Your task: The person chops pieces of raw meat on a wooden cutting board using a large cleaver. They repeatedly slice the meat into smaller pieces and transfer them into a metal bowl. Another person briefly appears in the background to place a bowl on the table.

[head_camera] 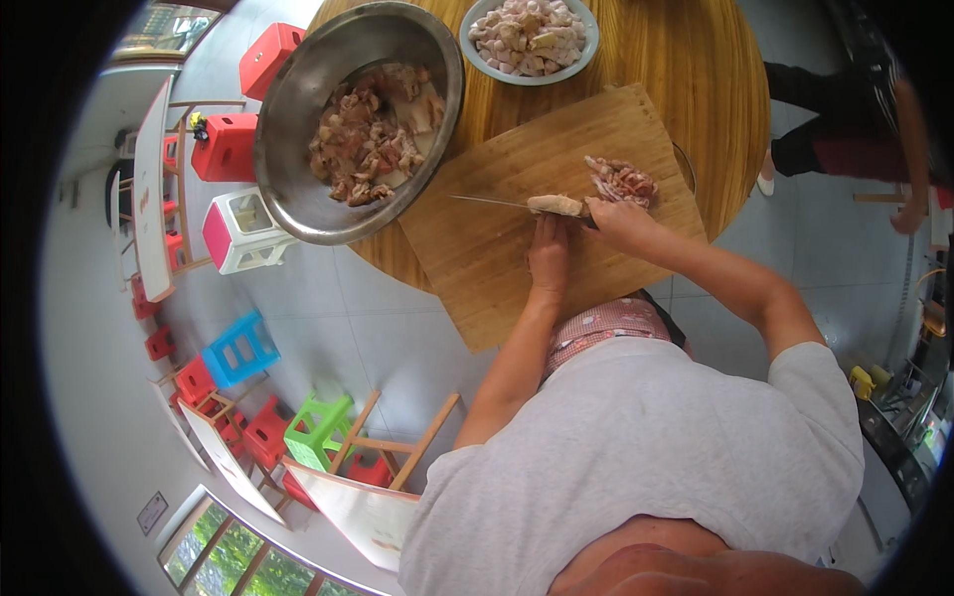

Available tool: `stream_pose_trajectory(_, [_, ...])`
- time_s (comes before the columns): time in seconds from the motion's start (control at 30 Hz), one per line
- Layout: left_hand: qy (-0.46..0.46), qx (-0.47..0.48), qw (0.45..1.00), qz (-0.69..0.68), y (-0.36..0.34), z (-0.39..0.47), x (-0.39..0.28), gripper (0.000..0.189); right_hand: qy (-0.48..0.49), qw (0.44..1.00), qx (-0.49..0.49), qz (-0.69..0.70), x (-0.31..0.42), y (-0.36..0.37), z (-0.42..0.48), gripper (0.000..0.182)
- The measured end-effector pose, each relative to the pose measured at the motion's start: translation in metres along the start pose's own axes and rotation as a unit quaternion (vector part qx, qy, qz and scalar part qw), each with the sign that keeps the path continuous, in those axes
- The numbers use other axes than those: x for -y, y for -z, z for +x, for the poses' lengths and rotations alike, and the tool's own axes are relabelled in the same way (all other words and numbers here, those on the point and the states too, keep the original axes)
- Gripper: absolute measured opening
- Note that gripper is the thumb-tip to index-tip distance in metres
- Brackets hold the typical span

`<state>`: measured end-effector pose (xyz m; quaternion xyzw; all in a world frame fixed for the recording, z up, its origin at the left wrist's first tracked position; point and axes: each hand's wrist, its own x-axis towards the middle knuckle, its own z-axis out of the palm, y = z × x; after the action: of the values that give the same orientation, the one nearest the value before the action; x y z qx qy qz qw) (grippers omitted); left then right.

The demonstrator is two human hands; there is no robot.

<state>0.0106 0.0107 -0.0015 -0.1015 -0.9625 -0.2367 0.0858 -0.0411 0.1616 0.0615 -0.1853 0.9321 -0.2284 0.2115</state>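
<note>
My right hand (617, 222) grips the handle of a kitchen knife (488, 201). Its thin blade points left, along the near side of a pale piece of meat (555, 204) on the wooden cutting board (492, 276). Against that piece rest the fingers of my left hand (548, 257), close to the blade; whether they press on the meat or the knife cannot be made out. Just beyond my right hand lies a small heap of cut pinkish meat (624, 182). The board sits tilted on a round wooden table (723, 112), its near corner jutting past the edge.
A large metal basin (287, 160) of raw meat pieces stands beyond the board at left. Next to it is a bowl (589, 56) heaped with pale diced pieces. Plastic stools (246, 216) line the floor at left. Another person (842, 123) is at the right.
</note>
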Motion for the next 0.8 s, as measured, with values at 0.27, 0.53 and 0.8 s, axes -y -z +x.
stream_pose_trajectory(0.27, [0.000,-0.014,0.999,-0.046,0.000,-0.002,0.005,0.029,-0.099,0.991,0.083,-0.042,-0.019,0.033,-0.069,0.032])
stream_pose_trajectory(0.53, [-0.043,0.019,0.999,-0.022,0.005,-0.020,0.001,0.005,-0.006,0.998,-0.049,0.051,0.023,-0.010,0.010,0.029])
stream_pose_trajectory(0.8, [0.086,0.000,0.993,-0.077,0.043,0.009,0.004,0.006,-0.052,0.963,-0.122,0.234,-0.013,0.016,-0.053,0.030])
